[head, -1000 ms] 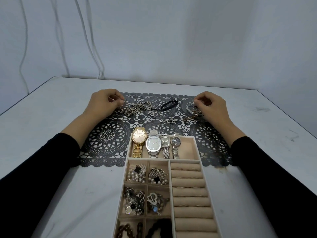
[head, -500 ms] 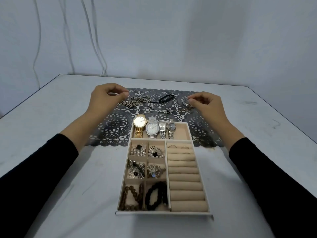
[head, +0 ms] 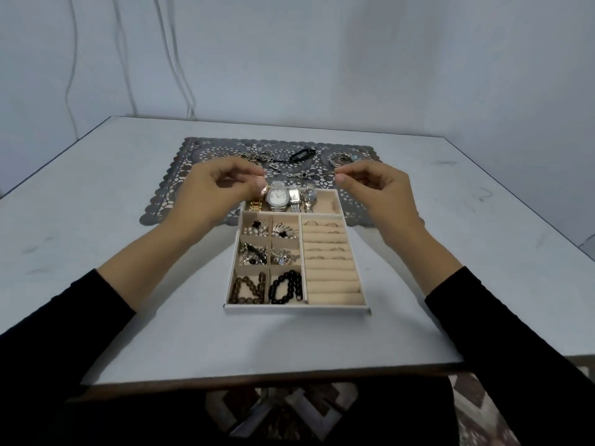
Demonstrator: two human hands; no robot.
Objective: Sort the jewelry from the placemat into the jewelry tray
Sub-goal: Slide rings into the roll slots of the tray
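A beige jewelry tray [head: 296,309] lies on the table, its far end overlapping a dark lace placemat [head: 180,188]. Several watches [head: 277,197] fill its far compartment. Earrings, bead bracelets [head: 286,288] and ring rolls [head: 328,268] fill the others. On the mat lie a heap of chains [head: 257,156], a black band [head: 302,154], silver bracelets [head: 341,159] and small pieces [head: 299,173]. My left hand [head: 219,191] and right hand [head: 380,191] hover over the tray's far end, fingertips pinched. Nothing shows clearly between the fingertips.
The grey table [head: 96,252] ends in a near edge just in front of me, with patterned floor below. Its right edge [head: 547,226] runs close to the right arm. Cables [head: 180,75] hang on the wall behind.
Both hands have lifted off the placemat and drawn back toward me, over the tray's watch compartment. The camera has pulled back, so the whole tray and the near table edge now show.
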